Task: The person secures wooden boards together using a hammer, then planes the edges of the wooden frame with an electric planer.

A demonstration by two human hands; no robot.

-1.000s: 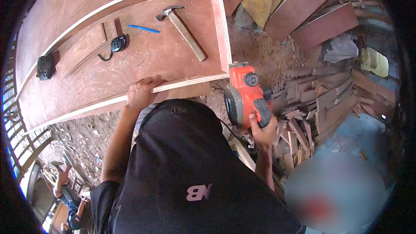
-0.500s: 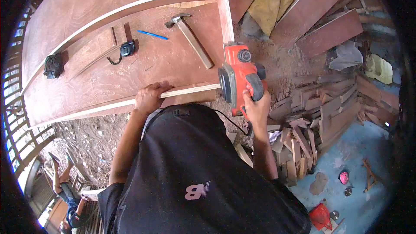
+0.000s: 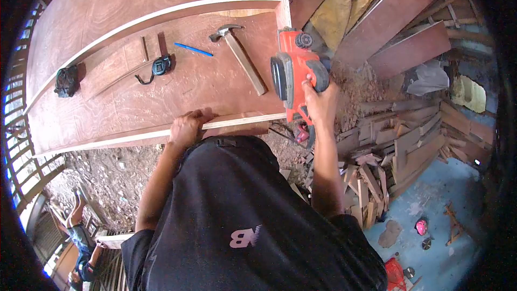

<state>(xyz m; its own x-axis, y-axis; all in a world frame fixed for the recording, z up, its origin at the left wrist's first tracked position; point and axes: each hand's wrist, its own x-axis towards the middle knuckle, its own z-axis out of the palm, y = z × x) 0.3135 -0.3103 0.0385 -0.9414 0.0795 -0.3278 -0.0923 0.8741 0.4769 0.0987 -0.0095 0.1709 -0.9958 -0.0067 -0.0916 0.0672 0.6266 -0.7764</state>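
Gripping the boxy red-and-black planer [image 3: 293, 75] over the wooden frame's [image 3: 283, 17] right-hand short end, the right hand [image 3: 322, 99] keeps its long axis pointing away from the body (round knob [image 3: 304, 40] foremost), left hand [image 3: 186, 128] curled over the straight, pale-edged near rail [image 3: 242, 120].

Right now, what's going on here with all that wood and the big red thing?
A person is working at a shallow wooden frame. Their right hand holds a red power tool at the frame's short end, covering much of that edge. Their left hand is on the near long side. Inside the frame lie a hammer, a blue pen and a tape measure, none of them held. Another person is farther off.
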